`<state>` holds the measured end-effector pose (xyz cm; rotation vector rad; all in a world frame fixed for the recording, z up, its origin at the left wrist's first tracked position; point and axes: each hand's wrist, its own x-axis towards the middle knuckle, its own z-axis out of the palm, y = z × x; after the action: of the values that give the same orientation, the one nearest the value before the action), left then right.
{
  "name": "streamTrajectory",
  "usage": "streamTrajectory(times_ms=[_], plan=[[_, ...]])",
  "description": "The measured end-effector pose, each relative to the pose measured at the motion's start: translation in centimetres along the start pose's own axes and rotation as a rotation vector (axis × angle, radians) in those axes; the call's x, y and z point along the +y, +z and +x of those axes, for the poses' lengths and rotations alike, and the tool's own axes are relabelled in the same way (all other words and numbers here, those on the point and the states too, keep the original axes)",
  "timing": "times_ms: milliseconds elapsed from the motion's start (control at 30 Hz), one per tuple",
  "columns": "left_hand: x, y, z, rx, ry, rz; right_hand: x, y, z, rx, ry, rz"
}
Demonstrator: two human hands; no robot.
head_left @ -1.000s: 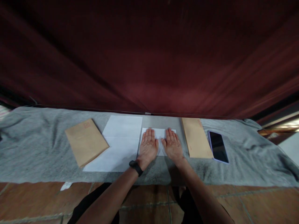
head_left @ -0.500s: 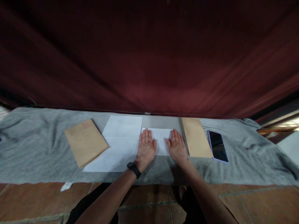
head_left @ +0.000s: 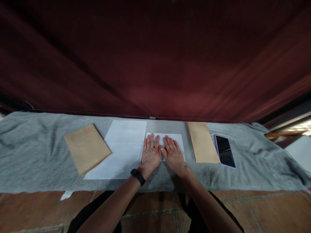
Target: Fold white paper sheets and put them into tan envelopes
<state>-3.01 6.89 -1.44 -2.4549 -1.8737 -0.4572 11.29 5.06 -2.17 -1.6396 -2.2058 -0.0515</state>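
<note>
A small white sheet of paper (head_left: 180,142), seemingly folded, lies on the grey cloth in front of me. Both palms rest flat on it. My left hand (head_left: 151,155) covers its left part with fingers stretched out and spread. Close beside it, my right hand (head_left: 173,155) lies flat over the middle, fingers extended, its thumb at the left thumb. Just left of my left hand is larger white paper (head_left: 123,149) with a crease across it. A stack of brown envelopes (head_left: 87,147) overlaps that paper's left side. More brown envelopes (head_left: 202,144) lie to the right of the small sheet.
A phone (head_left: 225,151) with a purple edge lies right of the right-hand envelopes. Grey cloth (head_left: 257,165) covers the long narrow surface. A dark red curtain (head_left: 155,64) hangs behind it. A white scrap (head_left: 66,195) lies on the tiled floor (head_left: 36,207).
My right hand has slid left across the small sheet, up to my left hand, uncovering the sheet's right end. The left hand stays about where it was, its fingers more spread.
</note>
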Motion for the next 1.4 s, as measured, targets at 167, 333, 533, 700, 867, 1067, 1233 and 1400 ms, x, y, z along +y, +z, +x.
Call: streamTrajectory(times_ms=[167,333,533,700,867,1067,1233,1400], plan=[[-0.1,0.4,-0.2,0.028,-0.002,-0.010,1.6,-0.1,0.0,0.014,0.070,-0.061],[-0.2,0.5,-0.3,0.044,-0.001,-0.012,2.8,0.0,-0.2,0.049,0.119,-0.116],[-0.3,0.6,-0.4,0.054,-0.002,-0.042,3.5,0.1,-0.7,0.086,0.138,-0.127],[-0.5,0.6,-0.4,0.062,0.007,-0.073,4.0,-0.1,-1.0,0.082,0.177,-0.114],[-0.5,0.5,-0.3,0.036,0.003,-0.087,3.1,-2.0,-1.5,0.022,0.121,-0.033],[-1.1,-0.3,0.5,-0.044,-0.011,-0.141,-0.4,-3.0,-2.9,-0.173,-0.153,0.097],[-1.9,-1.3,1.7,-0.072,-0.003,-0.207,-2.3,-3.6,-2.5,-0.258,-0.147,0.035],[-2.2,-1.8,2.5,-0.070,-0.050,-0.312,-3.6,-5.1,-1.4,-0.364,-0.128,-0.042]])
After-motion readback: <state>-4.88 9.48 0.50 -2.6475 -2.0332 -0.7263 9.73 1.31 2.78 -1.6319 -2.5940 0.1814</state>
